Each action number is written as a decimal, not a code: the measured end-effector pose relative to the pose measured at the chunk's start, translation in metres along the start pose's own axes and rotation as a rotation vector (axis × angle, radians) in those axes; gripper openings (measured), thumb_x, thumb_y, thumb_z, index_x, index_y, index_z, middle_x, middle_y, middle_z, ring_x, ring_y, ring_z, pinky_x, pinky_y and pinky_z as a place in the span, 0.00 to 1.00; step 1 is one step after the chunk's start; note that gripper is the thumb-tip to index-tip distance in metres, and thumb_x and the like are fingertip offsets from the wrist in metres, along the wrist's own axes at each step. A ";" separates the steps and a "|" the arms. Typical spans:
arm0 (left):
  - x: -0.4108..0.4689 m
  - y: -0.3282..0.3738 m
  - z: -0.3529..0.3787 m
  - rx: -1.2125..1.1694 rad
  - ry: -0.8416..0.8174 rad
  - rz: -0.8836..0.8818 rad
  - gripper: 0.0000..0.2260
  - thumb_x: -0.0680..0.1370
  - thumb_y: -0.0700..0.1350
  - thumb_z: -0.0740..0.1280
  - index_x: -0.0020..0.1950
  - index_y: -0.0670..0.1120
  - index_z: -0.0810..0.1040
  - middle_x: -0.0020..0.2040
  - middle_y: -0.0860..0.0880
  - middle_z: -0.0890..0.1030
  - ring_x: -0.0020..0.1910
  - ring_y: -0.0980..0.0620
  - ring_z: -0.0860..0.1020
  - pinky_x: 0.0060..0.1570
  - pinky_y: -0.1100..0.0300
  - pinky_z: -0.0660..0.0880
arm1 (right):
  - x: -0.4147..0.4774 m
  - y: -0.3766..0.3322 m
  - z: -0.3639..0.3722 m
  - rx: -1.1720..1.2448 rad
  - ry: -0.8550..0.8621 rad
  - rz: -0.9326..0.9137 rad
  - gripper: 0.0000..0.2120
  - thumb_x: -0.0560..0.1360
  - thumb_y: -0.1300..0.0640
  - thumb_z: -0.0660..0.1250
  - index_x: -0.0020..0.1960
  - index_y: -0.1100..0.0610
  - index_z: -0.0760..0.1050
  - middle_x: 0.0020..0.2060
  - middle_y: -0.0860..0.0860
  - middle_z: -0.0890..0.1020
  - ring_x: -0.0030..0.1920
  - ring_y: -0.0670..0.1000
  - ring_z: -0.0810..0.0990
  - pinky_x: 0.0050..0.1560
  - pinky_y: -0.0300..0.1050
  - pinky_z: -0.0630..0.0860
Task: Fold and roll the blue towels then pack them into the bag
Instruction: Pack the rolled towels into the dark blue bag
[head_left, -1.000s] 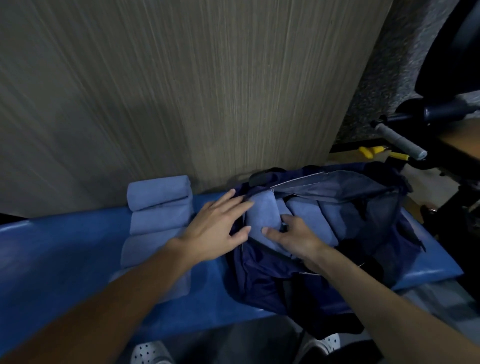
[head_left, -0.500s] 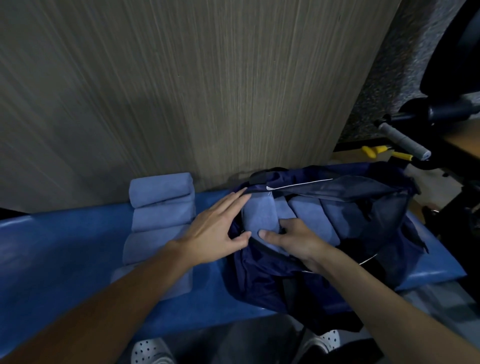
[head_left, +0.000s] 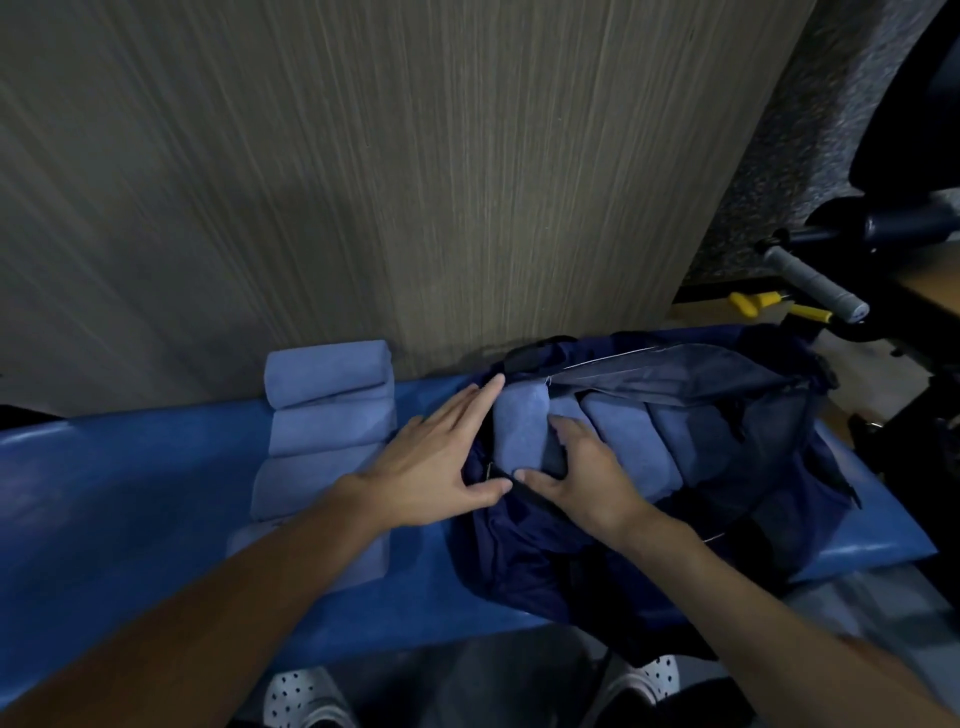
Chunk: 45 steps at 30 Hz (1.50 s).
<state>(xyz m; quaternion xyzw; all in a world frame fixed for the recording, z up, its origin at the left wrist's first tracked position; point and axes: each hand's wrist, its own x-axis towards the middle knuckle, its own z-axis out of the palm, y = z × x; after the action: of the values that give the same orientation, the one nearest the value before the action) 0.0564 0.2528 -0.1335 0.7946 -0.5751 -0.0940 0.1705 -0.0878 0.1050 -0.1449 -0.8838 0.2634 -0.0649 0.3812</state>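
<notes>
Blue rolled terry towel (head_left: 519, 431) sat at the left end of the dark navy fabric bag (head_left: 519, 551). The right hand (head_left: 584, 480) curled round it, and the left hand (head_left: 434, 467) lay flat, fingers straight, against the bag's edge. Packing looked midway; the next move probably needed the roll seated snugly.

Left hand (head_left: 436, 462) thumb nearer right hand (head_left: 582, 478), towel (head_left: 519, 434) seemingly deeper

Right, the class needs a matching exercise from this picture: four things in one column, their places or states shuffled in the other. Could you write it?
1. row of rolled towels
2. bag
3. yellow handles
4. left hand

A. beyond the bench, far right
B. fingers straight, at the bag's left edge
C. on the bench, left of the bag
D. open, holding packed towels

Pairs: 1-C, 2-D, 3-A, 4-B.
</notes>
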 end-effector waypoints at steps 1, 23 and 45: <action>-0.001 -0.002 0.001 0.045 -0.017 -0.007 0.47 0.73 0.67 0.63 0.75 0.61 0.30 0.80 0.56 0.44 0.78 0.60 0.43 0.73 0.44 0.59 | 0.001 -0.002 0.001 -0.021 -0.043 -0.001 0.41 0.73 0.46 0.72 0.77 0.60 0.57 0.73 0.52 0.66 0.72 0.49 0.65 0.68 0.35 0.60; -0.019 -0.014 -0.019 0.151 0.130 0.037 0.30 0.78 0.66 0.49 0.77 0.54 0.61 0.79 0.54 0.57 0.77 0.54 0.56 0.70 0.49 0.64 | -0.005 -0.043 -0.008 0.010 0.355 -0.273 0.11 0.75 0.58 0.70 0.57 0.57 0.78 0.49 0.48 0.76 0.53 0.48 0.75 0.56 0.39 0.72; -0.126 -0.139 -0.040 0.139 -0.113 -0.300 0.23 0.76 0.61 0.66 0.66 0.52 0.74 0.64 0.53 0.74 0.64 0.50 0.71 0.62 0.50 0.69 | 0.008 -0.133 0.134 0.057 -0.258 0.177 0.28 0.71 0.51 0.73 0.62 0.58 0.62 0.59 0.57 0.72 0.59 0.56 0.75 0.46 0.43 0.70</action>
<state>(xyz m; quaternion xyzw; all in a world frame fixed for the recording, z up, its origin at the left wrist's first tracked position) 0.1522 0.4178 -0.1546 0.8747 -0.4639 -0.1231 0.0667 0.0161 0.2624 -0.1453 -0.8471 0.2871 0.0755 0.4408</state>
